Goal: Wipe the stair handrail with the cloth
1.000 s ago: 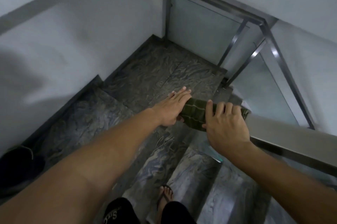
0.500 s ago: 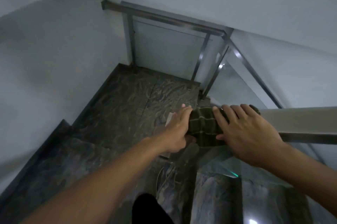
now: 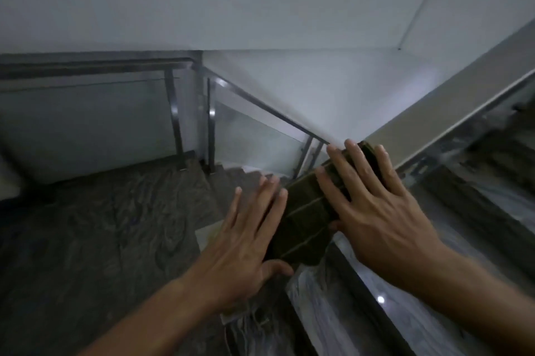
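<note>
A dark green checked cloth (image 3: 307,218) is draped over the lower end of the flat metal handrail (image 3: 451,95), which rises to the upper right. My right hand (image 3: 373,202) lies flat on top of the cloth with fingers spread, pressing it onto the rail. My left hand (image 3: 249,242) is against the cloth's left side, fingers straight and the thumb tucked under its lower edge. The end of the rail under the cloth is hidden.
A dark marbled landing (image 3: 101,225) lies below on the left. A lower metal railing with glass panels (image 3: 173,112) runs along its far side and turns down to the right. Steps (image 3: 477,225) rise at the right. White walls close in all around.
The view has swung up and to the right, so the rail now slants upward. Both hands stay on the cloth at the rail's end; the right hand's fingers have spread flatter.
</note>
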A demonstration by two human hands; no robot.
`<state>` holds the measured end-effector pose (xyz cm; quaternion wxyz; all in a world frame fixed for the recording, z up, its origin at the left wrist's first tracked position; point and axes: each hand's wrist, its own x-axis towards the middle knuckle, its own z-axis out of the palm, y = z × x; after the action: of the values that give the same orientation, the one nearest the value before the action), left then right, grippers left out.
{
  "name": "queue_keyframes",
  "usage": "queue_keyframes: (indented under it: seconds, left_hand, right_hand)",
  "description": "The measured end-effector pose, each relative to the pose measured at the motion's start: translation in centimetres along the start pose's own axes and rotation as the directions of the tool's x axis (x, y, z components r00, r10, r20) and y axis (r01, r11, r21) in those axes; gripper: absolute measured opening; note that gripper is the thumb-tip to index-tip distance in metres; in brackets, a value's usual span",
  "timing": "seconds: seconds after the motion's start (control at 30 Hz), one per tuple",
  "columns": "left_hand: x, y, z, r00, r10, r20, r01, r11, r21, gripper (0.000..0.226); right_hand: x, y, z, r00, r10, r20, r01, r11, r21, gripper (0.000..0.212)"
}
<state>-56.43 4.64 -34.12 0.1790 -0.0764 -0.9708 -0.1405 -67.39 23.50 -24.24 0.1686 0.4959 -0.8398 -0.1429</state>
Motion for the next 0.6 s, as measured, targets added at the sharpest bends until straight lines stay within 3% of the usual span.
queue_keyframes:
  seconds: [0.07,0.2,0.33,0.43,0.6]
  left_hand:
    - [0.5,-1.0,0.7,0.990,0.141,-0.031,-0.140,0.990,0.024,0.088]
    - [1.2,-2.5,1.8,0.942,0.322,-0.094,-0.333,0.932,-0.143,0.084]
    - [1.5,-4.9,0.8,0.873,0.482,-0.076,-0.488,0.851,-0.194,0.081]
    - [1.8,-5.6,0.0,0.856,0.511,-0.080,-0.513,0.823,-0.244,0.079]
    - [1.4,-5.8,2.3,0.883,0.460,-0.097,-0.423,0.688,-0.590,0.081]
  right_hand:
    - [-0.2,-1.2,-0.2,0.997,0.074,0.034,-0.074,0.997,-0.013,0.076]
    - [-0.2,-2.8,-0.8,0.972,0.200,0.120,-0.195,0.979,-0.056,0.062]
    - [0.0,-5.1,-1.5,0.932,0.311,0.186,-0.296,0.950,-0.105,0.067]
    - [0.4,-7.4,-2.1,0.879,0.422,0.223,-0.415,0.906,-0.080,0.068]
    - [0.5,-10.1,-1.3,0.798,0.554,0.238,-0.568,0.823,-0.008,0.073]
